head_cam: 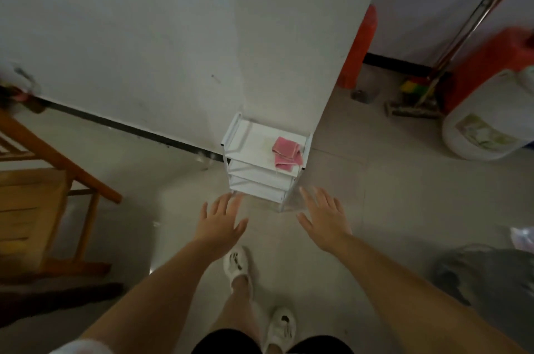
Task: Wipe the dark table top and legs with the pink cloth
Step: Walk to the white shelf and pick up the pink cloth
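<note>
Pink cloth (287, 154) on white rack (248, 140), bucket label (482, 134) unreadable, both hands empty

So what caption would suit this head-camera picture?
Both hands, left and right, reach open toward a pink cloth on a white shelf rack.

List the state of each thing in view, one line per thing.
Pink cloth: crumpled, lying on the top shelf of the white rack, untouched.
White rack: upright against the wall corner.
Left hand: open, fingers spread, holding nothing.
Right hand: open, fingers spread, holding nothing.
Wooden chair: standing at the left, only partly in view.
White bucket: tilted at the right.
</note>
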`<action>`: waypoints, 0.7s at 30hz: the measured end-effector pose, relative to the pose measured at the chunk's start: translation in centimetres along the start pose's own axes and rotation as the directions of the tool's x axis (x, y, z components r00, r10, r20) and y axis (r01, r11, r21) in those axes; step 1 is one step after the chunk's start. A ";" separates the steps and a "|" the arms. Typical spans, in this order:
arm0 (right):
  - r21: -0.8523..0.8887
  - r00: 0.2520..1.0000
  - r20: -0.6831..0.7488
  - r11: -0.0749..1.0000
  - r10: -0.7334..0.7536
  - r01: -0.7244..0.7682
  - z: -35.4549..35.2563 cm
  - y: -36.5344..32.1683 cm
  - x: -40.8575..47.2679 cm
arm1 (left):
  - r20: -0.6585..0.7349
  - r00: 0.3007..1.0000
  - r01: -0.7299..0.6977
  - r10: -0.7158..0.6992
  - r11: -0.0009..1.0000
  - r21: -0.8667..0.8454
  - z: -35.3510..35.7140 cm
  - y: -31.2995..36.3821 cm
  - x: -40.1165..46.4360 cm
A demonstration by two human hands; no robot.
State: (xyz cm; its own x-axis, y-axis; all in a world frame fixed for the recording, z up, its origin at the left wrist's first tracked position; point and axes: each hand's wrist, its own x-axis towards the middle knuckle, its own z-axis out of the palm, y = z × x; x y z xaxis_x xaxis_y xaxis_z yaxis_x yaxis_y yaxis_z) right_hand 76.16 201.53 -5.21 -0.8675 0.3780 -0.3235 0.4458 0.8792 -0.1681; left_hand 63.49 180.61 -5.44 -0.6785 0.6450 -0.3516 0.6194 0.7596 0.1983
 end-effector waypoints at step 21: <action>0.223 0.975 0.014 0.950 0.221 -0.218 11.0 2.5 31.4 | 0.098 0.967 -0.242 0.234 0.966 0.086 9.0 -6.0 31.8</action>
State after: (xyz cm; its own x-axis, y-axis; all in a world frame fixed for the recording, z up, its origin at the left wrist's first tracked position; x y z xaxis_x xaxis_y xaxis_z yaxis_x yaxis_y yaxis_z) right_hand 52.46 212.41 -26.03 -0.7444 0.5585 -0.3659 0.6621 0.6883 -0.2965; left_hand 41.79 195.85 -26.08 -0.4730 0.7935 -0.3830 0.7970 0.5706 0.1981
